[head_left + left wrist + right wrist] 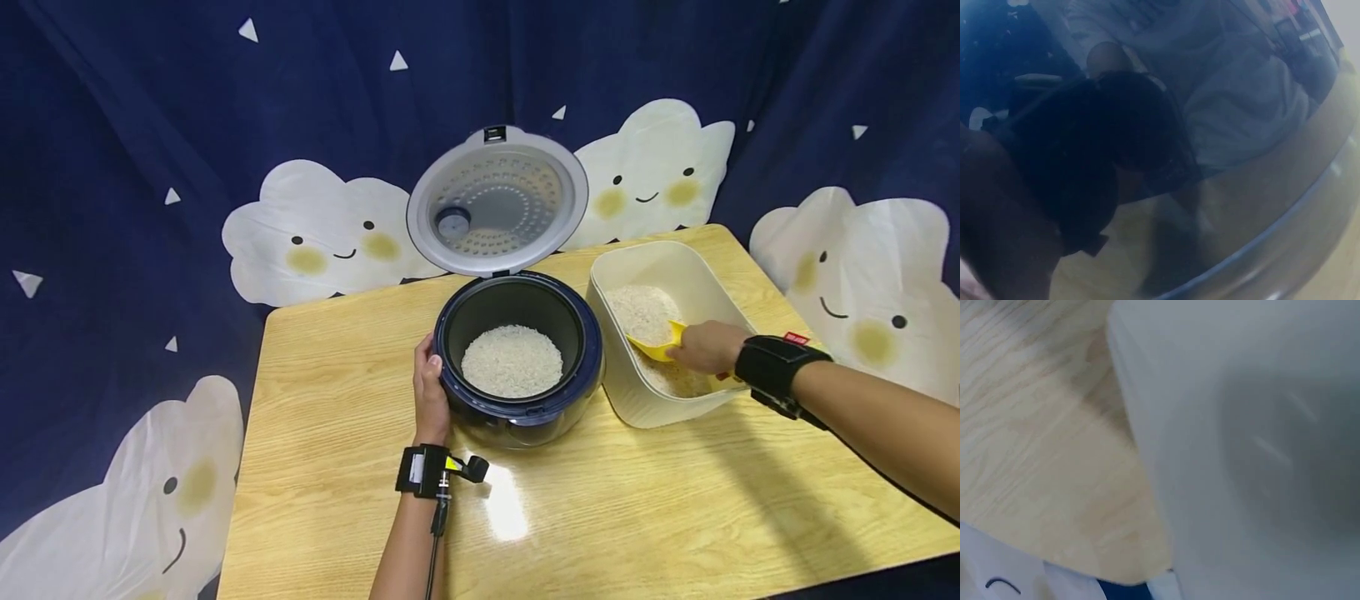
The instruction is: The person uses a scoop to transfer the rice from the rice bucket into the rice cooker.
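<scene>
A dark blue rice cooker (523, 425) stands with its lid (498, 204) raised, and white rice (513, 361) lies in its black pot. Against the cooker's left side rests my left hand (431, 392), thumb near the rim. The cooker's glossy dark wall (1260, 125) fills the left wrist view, full of reflections. Inside a cream bin (637, 404), my right hand (708, 346) grips a yellow scoop (660, 350) by its handle, low over the rice (645, 310). The right wrist view shows only the bin's pale wall (1210, 425) close up, so the scoop is hidden there.
The cooker and bin stand side by side on a light wooden table (330, 400). A navy curtain (337, 92) with cloud faces hangs behind it. The upright lid rises at the cooker's back, and the bin's wall stands between the scoop and the cooker.
</scene>
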